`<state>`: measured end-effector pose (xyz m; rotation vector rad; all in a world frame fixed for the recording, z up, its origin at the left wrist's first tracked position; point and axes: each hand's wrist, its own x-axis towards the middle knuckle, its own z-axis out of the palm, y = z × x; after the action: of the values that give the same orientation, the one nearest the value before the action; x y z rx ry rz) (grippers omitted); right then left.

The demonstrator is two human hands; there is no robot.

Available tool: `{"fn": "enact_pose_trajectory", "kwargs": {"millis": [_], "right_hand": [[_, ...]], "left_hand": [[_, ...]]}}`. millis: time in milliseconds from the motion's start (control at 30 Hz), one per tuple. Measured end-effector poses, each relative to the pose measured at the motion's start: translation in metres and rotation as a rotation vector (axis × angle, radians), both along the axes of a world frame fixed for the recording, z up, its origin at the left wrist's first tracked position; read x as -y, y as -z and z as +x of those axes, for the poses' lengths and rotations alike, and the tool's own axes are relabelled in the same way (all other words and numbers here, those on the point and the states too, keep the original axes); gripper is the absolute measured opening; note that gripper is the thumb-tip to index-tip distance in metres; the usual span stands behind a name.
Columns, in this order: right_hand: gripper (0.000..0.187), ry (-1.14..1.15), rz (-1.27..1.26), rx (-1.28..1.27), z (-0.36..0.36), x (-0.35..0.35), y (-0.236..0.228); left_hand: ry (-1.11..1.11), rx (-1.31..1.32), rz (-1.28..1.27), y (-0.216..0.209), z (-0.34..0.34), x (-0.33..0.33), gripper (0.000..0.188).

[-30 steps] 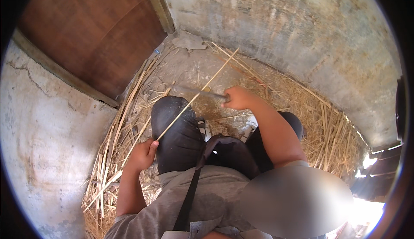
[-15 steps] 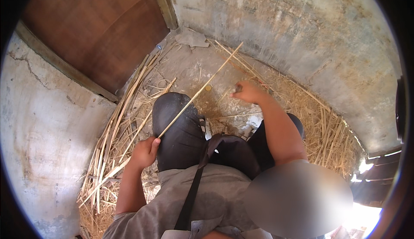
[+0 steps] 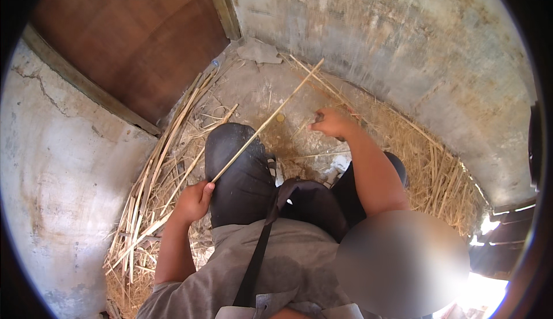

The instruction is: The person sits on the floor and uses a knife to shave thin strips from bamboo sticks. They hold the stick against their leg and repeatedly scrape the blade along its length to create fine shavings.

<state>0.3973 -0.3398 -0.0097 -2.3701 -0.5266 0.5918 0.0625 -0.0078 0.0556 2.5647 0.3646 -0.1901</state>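
Note:
A long, thin bamboo strip (image 3: 262,129) slants across my bent left knee, its far end pointing up toward the wall on the right. My left hand (image 3: 194,201) is closed around its near end, thumb along the top. Over the floor beyond my knees, my right hand (image 3: 333,124) is closed, its fingers pinched together and apart from the strip. Something small and dark shows at those fingertips, too small to name. A thin pale sliver lies close by them.
Several long split strips (image 3: 152,169) lie along the left wall, below a brown door panel (image 3: 132,37). Shavings (image 3: 426,175) are heaped against the right wall. A flat grey stone (image 3: 259,51) sits in the far corner. My dark-trousered knees (image 3: 236,163) flank the floor in front.
The view has shifted very slightly. Both hands and the bamboo strip keep nearly the same places.

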Motion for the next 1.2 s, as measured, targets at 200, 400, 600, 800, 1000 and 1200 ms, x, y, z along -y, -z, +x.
{"fn": "enact_pose_trajectory", "kwargs": {"millis": [200,400,600,800,1000,1200], "right_hand": [[0.06,-0.214,-0.112,0.131,-0.021,-0.006,-0.026],[0.066,-0.41,-0.132,0.148,-0.025,-0.022,-0.021],[0.068,0.101,0.018,-0.082,0.002,0.011,-0.022],[0.065,-0.387,-0.155,0.084,-0.036,-0.023,-0.029],[0.067,-0.209,-0.039,0.061,-0.015,-0.007,-0.002],[0.068,0.034,-0.035,-0.029,-0.004,0.008,-0.019]], "left_hand": [[-0.01,0.029,0.031,-0.005,0.0,0.006,0.05],[-0.002,0.041,0.055,-0.006,0.002,0.007,0.049],[0.002,0.037,0.053,-0.003,0.001,0.003,0.049],[-0.008,0.013,0.045,-0.004,0.0,0.006,0.05],[-0.008,0.051,-0.024,0.007,-0.004,0.002,0.049],[-0.006,0.05,-0.001,0.0,0.0,0.003,0.049]]}}
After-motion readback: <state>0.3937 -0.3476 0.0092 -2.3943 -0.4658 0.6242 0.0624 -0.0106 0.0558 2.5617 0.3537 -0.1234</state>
